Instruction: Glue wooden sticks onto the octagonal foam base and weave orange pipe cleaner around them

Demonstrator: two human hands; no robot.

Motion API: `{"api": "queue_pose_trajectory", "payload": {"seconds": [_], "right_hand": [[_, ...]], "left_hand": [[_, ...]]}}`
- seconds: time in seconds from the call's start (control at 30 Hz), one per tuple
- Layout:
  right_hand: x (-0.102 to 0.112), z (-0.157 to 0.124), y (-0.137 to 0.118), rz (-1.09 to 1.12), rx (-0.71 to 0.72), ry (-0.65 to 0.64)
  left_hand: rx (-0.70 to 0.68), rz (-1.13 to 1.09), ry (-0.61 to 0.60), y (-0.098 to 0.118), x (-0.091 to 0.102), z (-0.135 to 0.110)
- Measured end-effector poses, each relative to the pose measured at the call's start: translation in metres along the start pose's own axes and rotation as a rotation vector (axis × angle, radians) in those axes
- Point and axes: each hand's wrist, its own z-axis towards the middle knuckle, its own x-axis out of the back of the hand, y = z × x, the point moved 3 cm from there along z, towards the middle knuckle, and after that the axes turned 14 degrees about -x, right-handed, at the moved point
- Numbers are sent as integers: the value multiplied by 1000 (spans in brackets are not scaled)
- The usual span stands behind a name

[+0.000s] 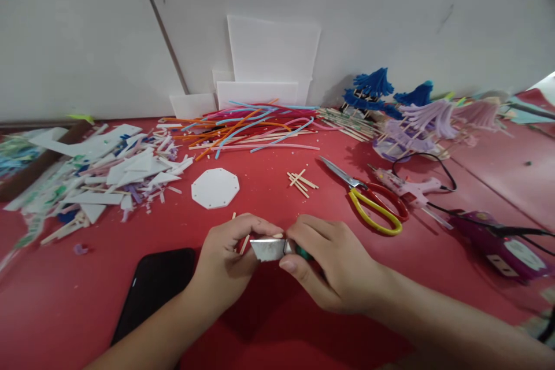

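Note:
My left hand (228,260) and my right hand (332,263) meet low in the middle over the red table (130,231). Between them is a knife with a bare metal blade (267,248). My right hand is closed round its green handle (304,254). My left hand pinches thin wooden sticks (243,241) against the blade's left end. A white octagonal foam piece (215,188) lies just beyond my hands, and a few loose sticks (301,180) lie to its right.
A black phone (156,286) lies by my left forearm. Scissors with red and yellow handles (368,199), a glue gun (407,188) with cord and a purple power strip (507,245) sit right. Foam scraps (99,173) pile left; coloured straws (251,124) and tassel models (411,115) stand behind.

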Motion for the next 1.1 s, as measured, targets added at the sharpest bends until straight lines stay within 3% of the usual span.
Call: {"api": "queue_pose_trajectory", "payload": {"seconds": [0.27, 0.7, 0.87, 0.97, 1.03, 1.1], "right_hand": [[0, -1, 0, -5, -11, -16], [4, 4, 3, 169, -36, -118], [20, 12, 25, 159, -211, 107], [24, 9, 20, 219, -146, 125], [21, 5, 11, 226, -82, 30], [15, 2, 5, 207, -66, -60]], "left_hand": [[8, -15, -34, 1, -1, 0], [-141, 168, -149, 17, 1, 3], [-230, -10, -247, 27, -7, -1], [-160, 55, -124, 17, -3, 3], [-115, 107, -35, 9, 2, 6], [-104, 127, -27, 4, 4, 7]]}}
